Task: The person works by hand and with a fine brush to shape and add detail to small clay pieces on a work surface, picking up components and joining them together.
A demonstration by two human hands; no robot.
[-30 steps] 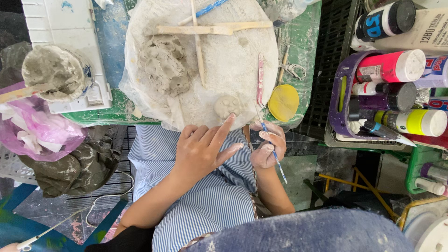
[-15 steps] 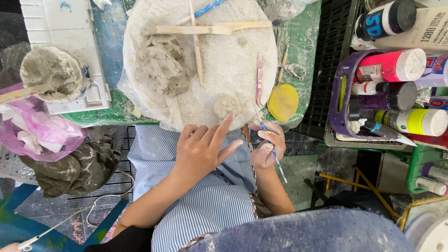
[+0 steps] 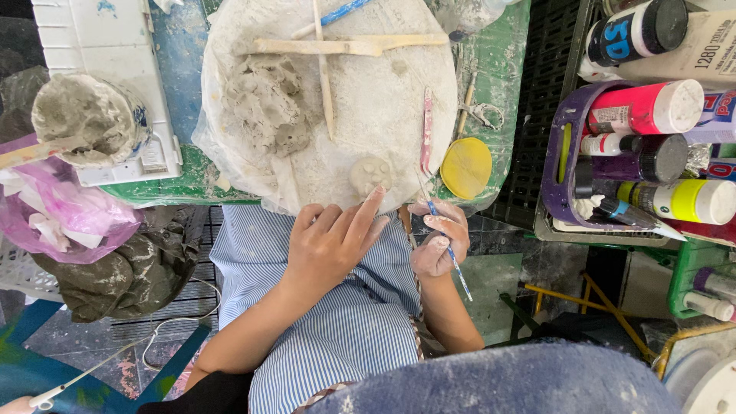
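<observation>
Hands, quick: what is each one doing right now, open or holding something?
Left hand: open, fingers spread, index fingertip reaching the small clay face.
Right hand: closed on a thin blue-handled tool.

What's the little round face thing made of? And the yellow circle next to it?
The little round face looks like soft grey clay, matte and damp, the same colour as the clay lump nearby. The yellow circle is probably a sponge: flat, dull and slightly rough, though plastic is possible.
</observation>
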